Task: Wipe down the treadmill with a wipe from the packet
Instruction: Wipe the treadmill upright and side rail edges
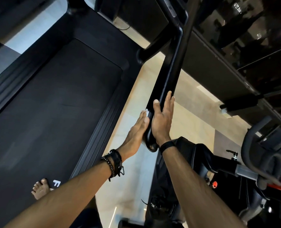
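Note:
The treadmill's black right handrail [171, 69] runs from the console down toward me. My right hand [162, 119] grips the rail near its lower end, thumb on its left side and fingers on its right. My left hand [136, 132] lies flat with straight fingers against the rail's left side, pressing a small white wipe [146, 111] that shows only at the fingertips. The black running belt [54, 104] fills the left of the view. The packet is not in view.
A bare foot [40, 190] stands on the belt's near end. An exercise bike [260, 162] with grey handlebars stands close on the right. Pale floor tiles [194, 122] lie between the two machines. A dark glossy wall unit [251, 46] runs along the upper right.

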Available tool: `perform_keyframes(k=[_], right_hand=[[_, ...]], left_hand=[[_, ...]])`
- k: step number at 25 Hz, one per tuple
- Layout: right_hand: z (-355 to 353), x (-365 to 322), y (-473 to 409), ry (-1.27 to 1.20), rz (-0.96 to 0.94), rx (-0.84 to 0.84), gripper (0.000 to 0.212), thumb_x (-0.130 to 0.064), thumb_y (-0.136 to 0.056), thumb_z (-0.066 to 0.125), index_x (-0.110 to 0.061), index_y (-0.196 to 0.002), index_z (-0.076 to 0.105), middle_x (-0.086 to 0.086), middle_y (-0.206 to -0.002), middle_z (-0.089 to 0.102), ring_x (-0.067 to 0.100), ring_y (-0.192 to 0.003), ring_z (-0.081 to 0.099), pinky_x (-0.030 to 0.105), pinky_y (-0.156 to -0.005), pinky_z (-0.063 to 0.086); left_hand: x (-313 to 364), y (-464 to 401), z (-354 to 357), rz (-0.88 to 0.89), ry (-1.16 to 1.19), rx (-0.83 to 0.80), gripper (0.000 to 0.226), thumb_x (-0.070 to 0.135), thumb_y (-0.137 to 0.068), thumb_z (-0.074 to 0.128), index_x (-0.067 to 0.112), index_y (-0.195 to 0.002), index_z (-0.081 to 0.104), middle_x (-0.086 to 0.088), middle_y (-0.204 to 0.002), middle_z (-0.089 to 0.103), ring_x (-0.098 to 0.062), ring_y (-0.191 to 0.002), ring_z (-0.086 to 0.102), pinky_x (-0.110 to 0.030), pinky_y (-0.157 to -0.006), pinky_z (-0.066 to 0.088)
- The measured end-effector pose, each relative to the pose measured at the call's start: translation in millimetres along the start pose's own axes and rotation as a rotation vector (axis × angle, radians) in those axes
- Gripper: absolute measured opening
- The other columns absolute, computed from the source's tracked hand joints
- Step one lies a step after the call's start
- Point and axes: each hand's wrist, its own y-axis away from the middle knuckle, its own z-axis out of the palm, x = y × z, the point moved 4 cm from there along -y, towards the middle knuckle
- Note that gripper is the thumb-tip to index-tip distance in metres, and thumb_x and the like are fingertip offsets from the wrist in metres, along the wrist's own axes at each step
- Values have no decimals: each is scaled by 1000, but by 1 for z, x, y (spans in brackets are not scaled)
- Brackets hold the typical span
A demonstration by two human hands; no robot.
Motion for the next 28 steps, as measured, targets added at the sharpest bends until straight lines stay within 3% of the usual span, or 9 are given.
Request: perform_keyframes(k=[4, 7, 11, 16, 19, 23, 28], right_hand=[[2, 1, -6, 12, 16, -5, 63, -42, -106, 41, -35, -160, 9, -5, -169, 0, 8, -154, -2, 29, -119, 1], [0, 1, 0, -8, 5, -4, 63, -42, -106, 41, -36, -160, 9, -6, -169, 0, 7, -153, -2, 28, -118, 1], [2, 1, -5, 4, 8, -5, 63, -43, -106, 41, -36, -160, 9, -6, -169, -1, 7, -154, -2, 33, -121, 3], [-1, 0, 2, -6, 8, -4, 63, -42, -106, 41, -36, -160, 8, -7, -169, 0, 6, -153, -2, 33, -122, 1], [1, -1, -3, -15, 7, -12, 63, -42, -106, 41, -36, -160, 9, -7, -169, 0, 6, -153, -3, 33, -122, 1], [-1, -1, 3, -28, 13, -8, 63, -41, -106, 42, -36, -160, 10, -8, -169, 1, 5, -153, -3, 31, -122, 0], [1, 0, -3, -13, 33, -19, 63, -43, -106, 41, -37, -160, 9, -8, -169, 0, 4, -153, -3, 34, -123, 0]], left_hand=[[0, 4, 5, 111, -9, -5, 89, 80, -91, 26, 27, -161, 16, 16, -168, 12, 4, -152, 6, -31, -125, 5], [-4, -8, -2, -15, -3, 5, 94, 89, -86, 27, 31, -160, 22, 15, -166, 20, 3, -151, 12, -41, -128, 9], [9, 1, 7, 104, 11, 13, 96, 85, -87, 27, 24, -161, 20, 14, -167, 15, 5, -151, 9, -23, -125, 8], [-6, -10, -1, -15, 6, 16, 95, 90, -85, 26, 31, -159, 25, 14, -165, 23, 3, -151, 15, -41, -128, 11], [4, -5, 6, 111, 19, 23, 95, 84, -88, 27, 23, -161, 20, 14, -167, 15, 4, -151, 10, -27, -125, 8], [-5, -12, 1, 39, 17, 20, 97, 90, -84, 28, 30, -160, 21, 17, -166, 17, 6, -150, 11, -38, -128, 8], [6, -12, 8, 139, 23, -18, 92, 82, -89, 27, 25, -161, 18, 15, -167, 13, 6, -151, 8, -29, -126, 6]])
